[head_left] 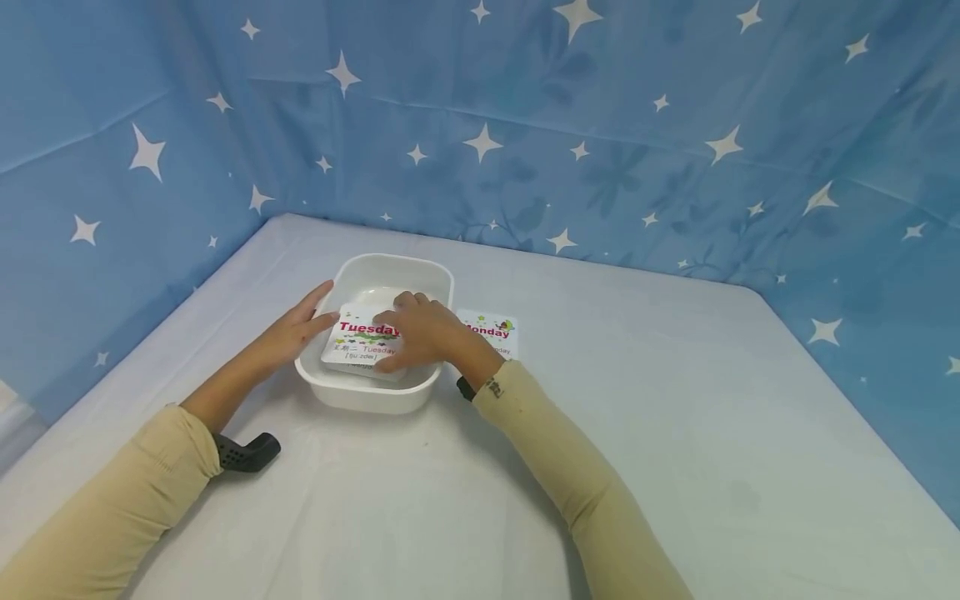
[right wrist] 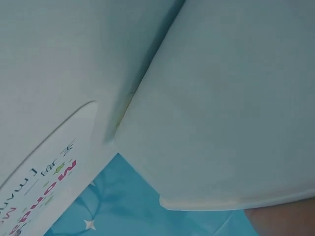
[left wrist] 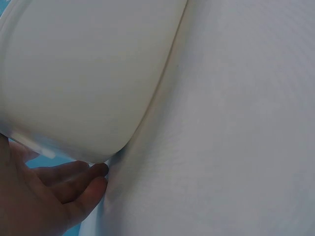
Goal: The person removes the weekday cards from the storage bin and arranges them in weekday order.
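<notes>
A white plastic basin (head_left: 382, 402) stands on the table with flash cards inside. On top is a white "Tuesday" card (head_left: 360, 337) with red lettering; the edge of another card (head_left: 367, 372) shows beneath it. My left hand (head_left: 288, 332) holds the basin's left side, thumb over the rim by the card's corner and fingers along the outer wall, as the left wrist view shows. Reaching over the right rim, my right hand (head_left: 423, 332) grips the Tuesday card at its right side, thumb low and fingers higher up. A "Monday" card (head_left: 495, 331) lies right of the basin, partly behind my right wrist.
A white cloth covers the table (head_left: 675, 417). Blue curtains (head_left: 525, 167) with white stars hang along its back and sides. A black wrist-worn device (head_left: 251, 452) sticks out by my left sleeve.
</notes>
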The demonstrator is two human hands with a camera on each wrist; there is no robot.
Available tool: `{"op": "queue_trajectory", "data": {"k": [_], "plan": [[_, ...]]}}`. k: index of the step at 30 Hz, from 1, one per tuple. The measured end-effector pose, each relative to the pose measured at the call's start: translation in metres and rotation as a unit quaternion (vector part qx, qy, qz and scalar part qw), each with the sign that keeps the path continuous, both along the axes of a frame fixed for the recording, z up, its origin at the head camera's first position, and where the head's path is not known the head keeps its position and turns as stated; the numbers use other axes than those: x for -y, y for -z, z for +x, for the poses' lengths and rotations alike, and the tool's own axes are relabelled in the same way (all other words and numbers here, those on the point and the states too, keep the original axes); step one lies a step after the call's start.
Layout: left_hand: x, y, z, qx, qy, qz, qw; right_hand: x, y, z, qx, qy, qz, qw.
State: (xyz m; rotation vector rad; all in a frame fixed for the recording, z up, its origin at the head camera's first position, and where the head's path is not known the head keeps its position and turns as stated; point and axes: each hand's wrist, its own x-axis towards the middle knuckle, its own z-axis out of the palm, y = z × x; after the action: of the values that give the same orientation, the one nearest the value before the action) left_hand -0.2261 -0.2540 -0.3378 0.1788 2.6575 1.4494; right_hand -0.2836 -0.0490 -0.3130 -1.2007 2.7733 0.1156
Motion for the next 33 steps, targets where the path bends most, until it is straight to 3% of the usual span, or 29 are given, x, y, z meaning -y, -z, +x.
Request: {"op": "queue_trajectory", "data": {"k": [8, 14, 19, 25, 33], "plan": [[-0.002, 0.002, 0.0, -0.005, 0.005, 0.014, 0.9999, -0.016, -0.005, -0.004, -0.035, -0.024, -0.095, 0.9945], [-0.003, 0.0, 0.001, -0.002, 0.0, 0.009, 1.0, -0.051, -0.013, -0.01, -0.005, 0.004, -0.155, 0.9878], [-0.002, -0.002, 0.002, 0.002, -0.004, 0.008, 1.0, -0.081, -0.015, -0.012, 0.031, 0.024, -0.168, 0.9851], [-0.001, -0.002, 0.002, 0.011, -0.006, 0.012, 0.9998, -0.106, -0.018, -0.018, 0.032, 0.027, -0.188, 0.9813], [-0.002, -0.001, 0.001, 0.013, 0.0, 0.021, 0.9997, -0.136, -0.01, -0.029, 0.053, 0.07, -0.177, 0.9803]]}}
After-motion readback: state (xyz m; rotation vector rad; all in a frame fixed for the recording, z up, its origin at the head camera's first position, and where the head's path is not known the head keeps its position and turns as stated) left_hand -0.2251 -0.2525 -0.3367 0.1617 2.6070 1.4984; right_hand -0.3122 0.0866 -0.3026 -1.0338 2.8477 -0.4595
